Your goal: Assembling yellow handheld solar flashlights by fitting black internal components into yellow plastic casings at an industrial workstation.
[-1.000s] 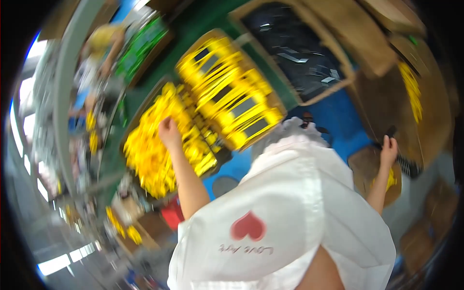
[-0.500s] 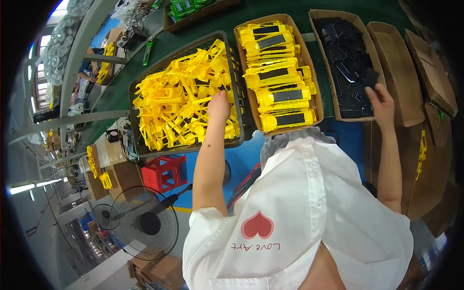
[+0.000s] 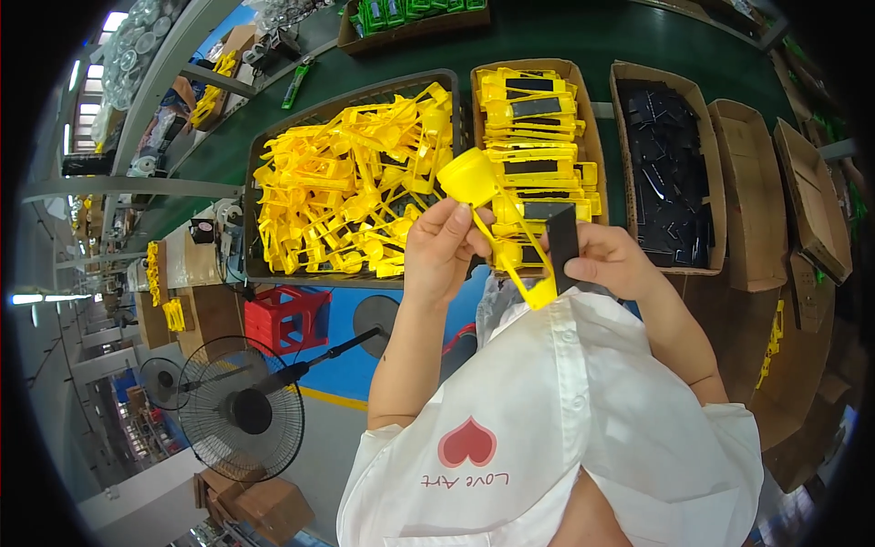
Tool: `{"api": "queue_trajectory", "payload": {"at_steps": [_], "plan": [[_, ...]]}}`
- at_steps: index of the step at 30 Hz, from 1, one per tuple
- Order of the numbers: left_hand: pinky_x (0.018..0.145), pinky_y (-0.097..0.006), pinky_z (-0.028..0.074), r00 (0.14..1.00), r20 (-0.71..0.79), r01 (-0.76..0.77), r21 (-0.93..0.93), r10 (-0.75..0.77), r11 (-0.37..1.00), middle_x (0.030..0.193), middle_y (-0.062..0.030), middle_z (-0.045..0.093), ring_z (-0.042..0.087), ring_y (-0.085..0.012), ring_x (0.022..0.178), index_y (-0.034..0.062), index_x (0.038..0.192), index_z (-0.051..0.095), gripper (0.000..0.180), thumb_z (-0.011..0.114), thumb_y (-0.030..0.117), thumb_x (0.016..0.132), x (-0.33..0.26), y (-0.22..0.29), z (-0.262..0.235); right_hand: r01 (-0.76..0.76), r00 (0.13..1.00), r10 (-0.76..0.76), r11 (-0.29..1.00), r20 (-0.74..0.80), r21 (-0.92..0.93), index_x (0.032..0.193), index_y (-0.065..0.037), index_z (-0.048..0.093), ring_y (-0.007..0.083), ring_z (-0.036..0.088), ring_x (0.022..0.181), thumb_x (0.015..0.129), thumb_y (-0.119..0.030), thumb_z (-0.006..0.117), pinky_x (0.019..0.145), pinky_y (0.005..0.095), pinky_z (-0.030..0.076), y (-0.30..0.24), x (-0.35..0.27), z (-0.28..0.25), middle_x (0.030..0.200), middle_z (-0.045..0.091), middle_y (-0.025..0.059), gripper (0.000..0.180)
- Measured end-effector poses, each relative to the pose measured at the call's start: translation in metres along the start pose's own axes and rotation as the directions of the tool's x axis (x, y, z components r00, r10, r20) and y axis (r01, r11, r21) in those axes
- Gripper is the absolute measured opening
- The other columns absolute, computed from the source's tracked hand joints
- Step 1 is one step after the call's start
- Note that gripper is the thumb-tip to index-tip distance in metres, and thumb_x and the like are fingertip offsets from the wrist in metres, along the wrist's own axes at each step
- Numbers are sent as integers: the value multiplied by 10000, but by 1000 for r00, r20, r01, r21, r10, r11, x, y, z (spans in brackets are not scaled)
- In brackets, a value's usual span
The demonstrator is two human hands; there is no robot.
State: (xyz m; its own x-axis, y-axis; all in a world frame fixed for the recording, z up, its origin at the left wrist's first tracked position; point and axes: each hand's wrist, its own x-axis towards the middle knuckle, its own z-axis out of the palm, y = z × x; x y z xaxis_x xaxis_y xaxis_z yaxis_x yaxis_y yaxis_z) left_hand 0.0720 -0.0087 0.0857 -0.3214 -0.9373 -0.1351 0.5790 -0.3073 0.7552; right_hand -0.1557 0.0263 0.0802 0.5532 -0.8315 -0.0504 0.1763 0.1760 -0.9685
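Observation:
Pinched in my left hand [image 3: 444, 246] is a yellow plastic frame [image 3: 469, 178] with a rounded cup at its upper end and an open middle. My right hand [image 3: 609, 261] grips a flat black rectangular plate [image 3: 563, 244], held upright beside the frame's lower end; whether the two touch I cannot tell. Behind my left hand a dark crate [image 3: 463, 118] holds a loose heap of yellow frames [image 3: 346, 182]. Beyond the held pieces, a cardboard box [image 3: 597, 137] contains yellow frames with black plates in them, stacked in rows. Black plates [image 3: 670, 173] fill another box [image 3: 715, 219] to the right.
Two cardboard boxes [image 3: 747, 196] [image 3: 811, 196] stand at the far right. A carton of green pieces [image 3: 415, 27] sits at the back of the green table [image 3: 565, 36]. Lower left are a red stool [image 3: 284, 319] and a standing fan [image 3: 244, 410].
Both hands have come together in front of my chest. The left has lifted a yellow frame out of the crate, and the right has brought a black plate from its box.

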Motion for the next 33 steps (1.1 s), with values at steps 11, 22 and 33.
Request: {"api": "queue_trajectory", "payload": {"at_steps": [11, 22, 33], "plan": [[631, -235, 499, 985, 113, 132, -29, -128, 991, 907, -110, 599, 609, -147, 668, -14, 1052, 512, 237, 438, 116, 868, -2, -20, 7, -13, 987, 39, 986, -157, 168, 935, -6, 532, 120, 563, 795, 790, -143, 574, 745, 247, 457, -7, -20, 7, 889, 589, 75, 204], [730, -278, 478, 846, -133, 529, 343, -517, 776, 1042, -136, 542, 588, -233, 840, -35, 971, 534, 222, 562, 51, 768, 11, -9, 12, 117, 847, -425, 735, -319, -668, 779, -14, 540, 208, 478, 940, 741, -134, 611, 762, 314, 401, 8, -21, -7, 1003, 484, 89, 144], [795, -245, 473, 964, -108, 190, -362, -243, 913, 1157, -144, 470, 553, -136, 867, -26, 1046, 494, 240, 465, 116, 855, 18, -51, 8, 117, 729, 239, 880, -642, 460, 923, -57, 551, 75, 515, 646, 752, -126, 624, 604, 189, 410, 27, 1, -4, 776, 575, 21, 198]]}}
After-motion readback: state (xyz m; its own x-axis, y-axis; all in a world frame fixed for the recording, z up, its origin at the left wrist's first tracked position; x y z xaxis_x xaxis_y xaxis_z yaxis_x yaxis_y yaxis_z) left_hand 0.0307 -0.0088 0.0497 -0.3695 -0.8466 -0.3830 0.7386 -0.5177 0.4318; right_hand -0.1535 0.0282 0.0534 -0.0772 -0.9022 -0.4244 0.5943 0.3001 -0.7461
